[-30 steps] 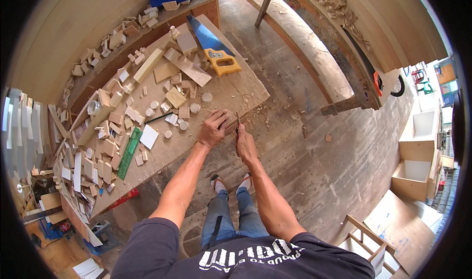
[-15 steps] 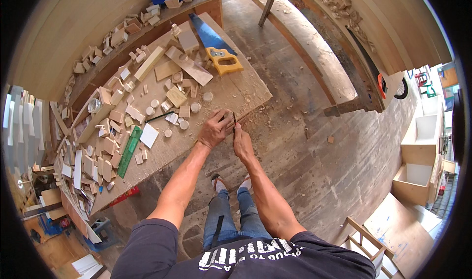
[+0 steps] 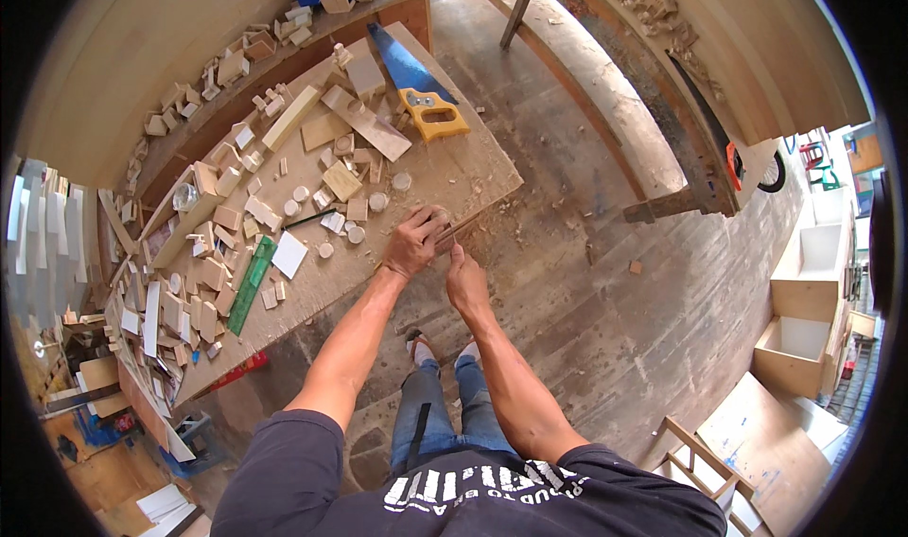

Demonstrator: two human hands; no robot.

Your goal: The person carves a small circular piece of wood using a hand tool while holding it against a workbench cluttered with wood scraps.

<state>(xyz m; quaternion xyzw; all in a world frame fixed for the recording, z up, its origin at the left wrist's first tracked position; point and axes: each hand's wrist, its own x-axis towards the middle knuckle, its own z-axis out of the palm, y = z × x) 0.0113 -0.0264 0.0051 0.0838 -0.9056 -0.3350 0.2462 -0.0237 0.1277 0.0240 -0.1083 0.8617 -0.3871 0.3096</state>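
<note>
Strip of reddish-brown wood [image 3: 445, 241] sits at the worktop's near edge, directly under the left hand [image 3: 414, 241], its free end pointing towards two o'clock from those fingers. The left fingers are bent together and clamped on it. At four o'clock from them, the right hand [image 3: 466, 280] has its fingers closed round a thin tool [image 3: 454, 238], whose upper end stands at the wood; contact there is too small to tell.

Lettering shows only on the dark shirt [image 3: 397, 528] at six o'clock, large, white and upside down in this view. The strip itself looks slim, straight and unpainted; its far side is hidden by the hand.

Pale wood shavings [image 3: 486, 219] lie around it on the worktop [image 3: 454, 173]. Round wooden discs [image 3: 326, 250] run from nine to past eleven o'clock of the left hand, with a white square [image 3: 289, 255] at nine and a green strip [image 3: 253, 286] nearer half past eight. Mixed wooden blocks [image 3: 213, 272] crowd beyond them. At twelve rests a handsaw [image 3: 405, 66], blue-bladed and yellow-handled.
</note>
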